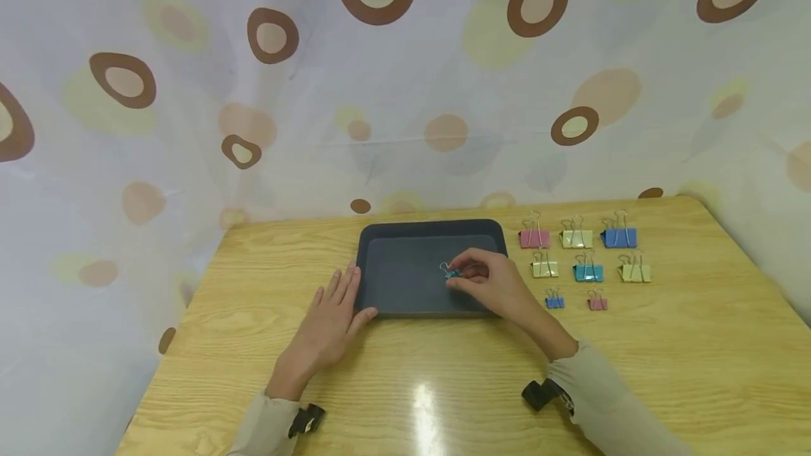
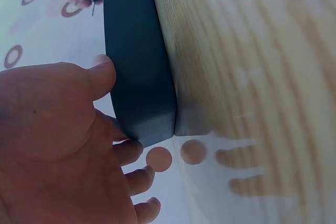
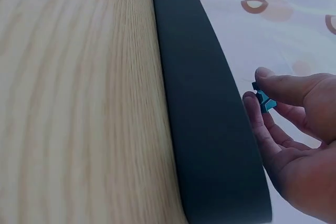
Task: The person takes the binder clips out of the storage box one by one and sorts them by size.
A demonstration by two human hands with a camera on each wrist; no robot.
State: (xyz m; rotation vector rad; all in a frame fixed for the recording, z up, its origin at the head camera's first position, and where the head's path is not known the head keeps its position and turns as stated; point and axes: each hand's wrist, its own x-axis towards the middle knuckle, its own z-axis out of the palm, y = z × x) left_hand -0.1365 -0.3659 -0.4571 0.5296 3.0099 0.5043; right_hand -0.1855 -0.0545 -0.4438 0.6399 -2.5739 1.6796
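Observation:
My right hand [image 1: 491, 281] pinches a small teal binder clip [image 1: 452, 274] between thumb and fingertips, over the right part of a dark rectangular tray [image 1: 405, 315]. In the right wrist view the teal clip [image 3: 266, 101] shows beyond the tray's side wall [image 3: 210, 114]. At the tray's left end lies my left hand [image 1: 329, 322], its fingers extended and its thumb at the near left corner. From the left wrist view, the thumb and fingertips of the left hand [image 2: 63, 135] touch the tray wall [image 2: 139, 77].
Right of the tray stand binder clips in rows: large pink [image 1: 534, 238], cream [image 1: 576, 238] and blue [image 1: 619, 237]; medium yellow [image 1: 545, 269], teal [image 1: 588, 272] and pale yellow [image 1: 636, 272]; small blue [image 1: 555, 302] and pink [image 1: 598, 304]. A patterned curtain [image 1: 405, 90] hangs behind the wooden table [image 1: 380, 385].

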